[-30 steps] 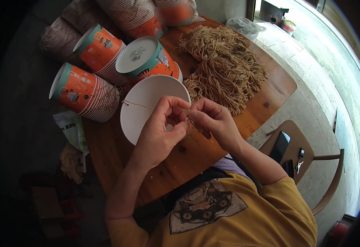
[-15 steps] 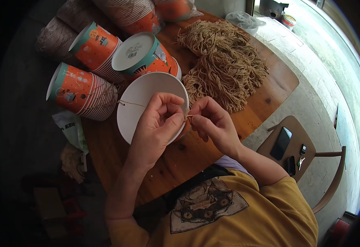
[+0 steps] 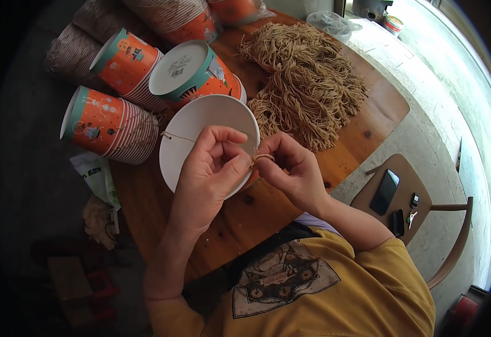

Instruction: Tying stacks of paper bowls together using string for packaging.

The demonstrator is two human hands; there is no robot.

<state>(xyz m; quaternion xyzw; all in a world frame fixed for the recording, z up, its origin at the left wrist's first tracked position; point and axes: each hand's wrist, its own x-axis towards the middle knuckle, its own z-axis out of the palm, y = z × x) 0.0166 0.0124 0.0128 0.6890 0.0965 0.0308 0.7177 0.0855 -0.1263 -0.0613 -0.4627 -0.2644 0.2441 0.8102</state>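
Note:
A paper bucket (image 3: 181, 160) with a white inside stands on the wooden table in front of me, its mouth tilted toward me. Tan string (image 3: 181, 137) runs from a hole in its left rim across the mouth, passing behind my left hand. At the right rim, my left hand (image 3: 214, 168) pinches the string close to the bucket wall. My right hand (image 3: 291, 168) grips a small loop of the same string between thumb and forefinger. The two hands nearly touch there, and the knot between them is partly hidden by fingertips.
Stacks of orange printed paper buckets (image 3: 110, 121) lie at the left and back. A big heap of tan strings (image 3: 307, 84) covers the table's far right. Beyond the table edge, a chair (image 3: 363, 196) holds a phone (image 3: 385, 192) and keys (image 3: 412, 218). A clear plastic bag (image 3: 334, 23) sits behind.
My right hand has shifted slightly, and a string loop now shows more plainly at its fingertips. The left hand keeps its pinch at the rim.

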